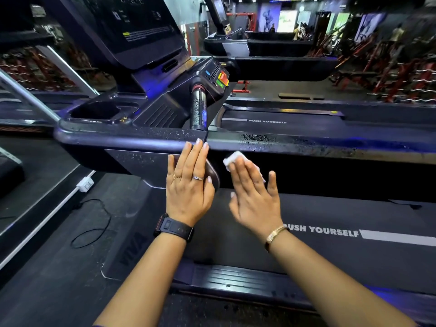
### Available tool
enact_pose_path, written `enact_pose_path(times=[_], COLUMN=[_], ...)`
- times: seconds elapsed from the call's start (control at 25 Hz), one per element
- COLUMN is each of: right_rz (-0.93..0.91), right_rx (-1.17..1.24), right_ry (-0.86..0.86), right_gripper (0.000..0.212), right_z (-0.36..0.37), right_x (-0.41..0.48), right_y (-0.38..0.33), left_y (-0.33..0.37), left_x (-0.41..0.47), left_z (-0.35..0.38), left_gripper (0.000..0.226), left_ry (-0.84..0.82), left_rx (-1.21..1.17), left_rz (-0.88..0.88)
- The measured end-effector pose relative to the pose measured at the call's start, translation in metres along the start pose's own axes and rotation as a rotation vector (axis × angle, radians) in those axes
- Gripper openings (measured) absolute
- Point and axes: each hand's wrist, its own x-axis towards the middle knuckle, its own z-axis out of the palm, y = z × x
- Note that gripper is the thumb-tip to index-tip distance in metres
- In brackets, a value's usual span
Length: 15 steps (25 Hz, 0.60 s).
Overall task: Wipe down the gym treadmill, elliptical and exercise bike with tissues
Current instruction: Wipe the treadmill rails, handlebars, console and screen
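A black treadmill fills the view, its side handrail (146,140) running left to right and speckled with wet droplets. My left hand (188,182), fingers straight, rests flat against the rail's side panel, fingertips touching the rail's lower edge. My right hand (253,192) presses a white tissue (232,159) with straight fingers against the dark side face just under the rail. Most of the tissue is hidden beneath my fingers. The belt (330,218) below reads "PUSH YOURSELF".
The console screen (132,27) rises at upper left, above a cup holder (95,110), a chrome grip bar (199,107) and coloured buttons (223,80). A second treadmill (283,116) stands beyond. A cable (94,223) and socket box (85,184) lie on the floor, left. Red racks stand at far right.
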Motion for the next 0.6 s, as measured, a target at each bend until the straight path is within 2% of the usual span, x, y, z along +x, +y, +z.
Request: enact_pose_path(times=[0.16,0.32,0.4,0.6], right_rz=[-0.072,-0.172,-0.164,-0.085], right_rx=[0.098,-0.006,-0.01,0.093], right_ry=[-0.003,-0.102,-0.115,-0.008], right_gripper=[0.07,0.076,0.075,0.068], right_z=[-0.001,0.005,0.0,-0.006], right_x=[0.029,-0.024,-0.023,0.035], right_y=[-0.017,0.003,0.006,-0.015], left_y=[0.0,0.003,0.004,0.005], left_x=[0.001,0.002,0.002,0.002], left_z=[0.0,-0.002,-0.002,0.001], left_gripper=[0.064,0.061,0.061,0.061], left_ry=[0.005,0.013,0.017,0.023], left_rx=[0.007,-0.013,-0.014,-0.017], left_rz=[0.0,-0.014,-0.019,-0.035])
